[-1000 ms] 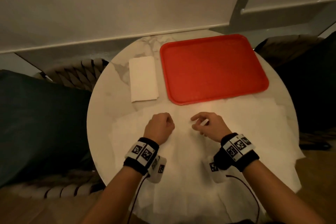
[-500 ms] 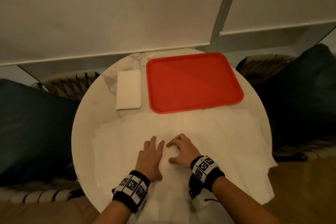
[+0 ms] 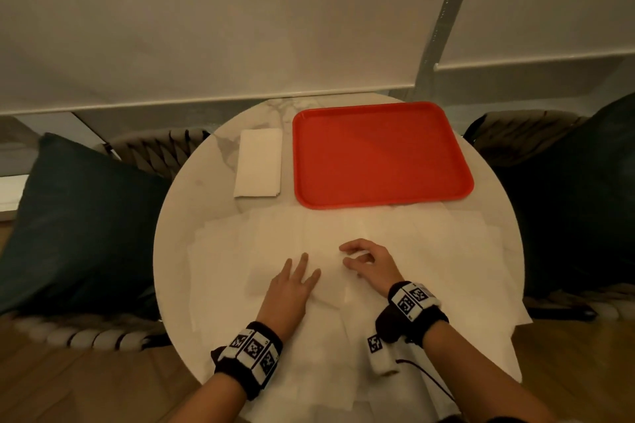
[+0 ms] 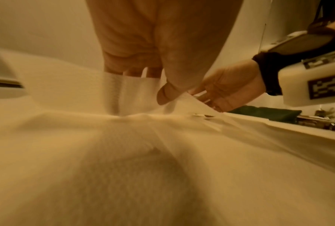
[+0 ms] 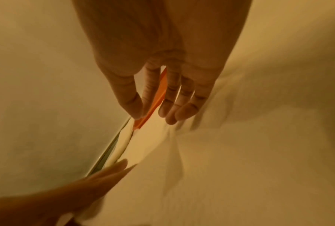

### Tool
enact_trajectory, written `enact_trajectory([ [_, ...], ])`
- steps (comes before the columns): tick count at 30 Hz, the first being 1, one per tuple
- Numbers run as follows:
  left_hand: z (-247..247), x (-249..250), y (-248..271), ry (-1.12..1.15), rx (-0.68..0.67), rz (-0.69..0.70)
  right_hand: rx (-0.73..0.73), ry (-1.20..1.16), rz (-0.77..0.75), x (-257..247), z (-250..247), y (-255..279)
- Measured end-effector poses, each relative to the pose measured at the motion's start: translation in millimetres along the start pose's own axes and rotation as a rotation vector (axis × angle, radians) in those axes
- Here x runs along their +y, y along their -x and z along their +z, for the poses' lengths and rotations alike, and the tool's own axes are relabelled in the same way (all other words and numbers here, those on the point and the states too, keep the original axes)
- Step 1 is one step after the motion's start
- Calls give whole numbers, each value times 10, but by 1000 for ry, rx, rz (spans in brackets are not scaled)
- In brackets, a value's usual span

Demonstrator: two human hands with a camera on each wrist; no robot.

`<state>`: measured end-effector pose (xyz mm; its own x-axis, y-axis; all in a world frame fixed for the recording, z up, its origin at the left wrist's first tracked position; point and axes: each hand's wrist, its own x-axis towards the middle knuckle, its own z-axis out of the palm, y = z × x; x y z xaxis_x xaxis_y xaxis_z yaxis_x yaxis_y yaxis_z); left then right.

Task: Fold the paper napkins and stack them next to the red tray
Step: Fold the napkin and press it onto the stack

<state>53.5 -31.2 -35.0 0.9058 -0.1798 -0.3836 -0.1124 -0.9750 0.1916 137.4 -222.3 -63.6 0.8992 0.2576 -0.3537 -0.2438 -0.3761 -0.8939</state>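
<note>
Evidently the paper napkins [image 3: 395,244] are thin, light, limp sheets that crease, tear and slide over one another; take one at a free edge or corner while a flat palm anchors the rest. They are white, unfolded and overlapping across the near half of the table [image 3: 192,189], just before the red tray [image 3: 379,154]. One folded napkin [image 3: 258,166] lies beside the tray's left rim. The left hand [image 3: 290,288] presses flat, fingers straight; the right hand [image 3: 372,263] hovers, fingers loosely curled, grasping nothing visible.

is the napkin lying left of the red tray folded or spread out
Folded. The napkin beside the red tray is a narrow rectangle with layered edges at its near end.
</note>
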Motion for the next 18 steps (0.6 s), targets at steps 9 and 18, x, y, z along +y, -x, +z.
enact_trajectory([
  [9, -136, -224, 180, 319, 227, -14, 19, -19, 58, -26, -87, 1],
  [18, -149, -365, 412, 410, 627, 116, -203, -386, 337, -662, 157, 186],
])
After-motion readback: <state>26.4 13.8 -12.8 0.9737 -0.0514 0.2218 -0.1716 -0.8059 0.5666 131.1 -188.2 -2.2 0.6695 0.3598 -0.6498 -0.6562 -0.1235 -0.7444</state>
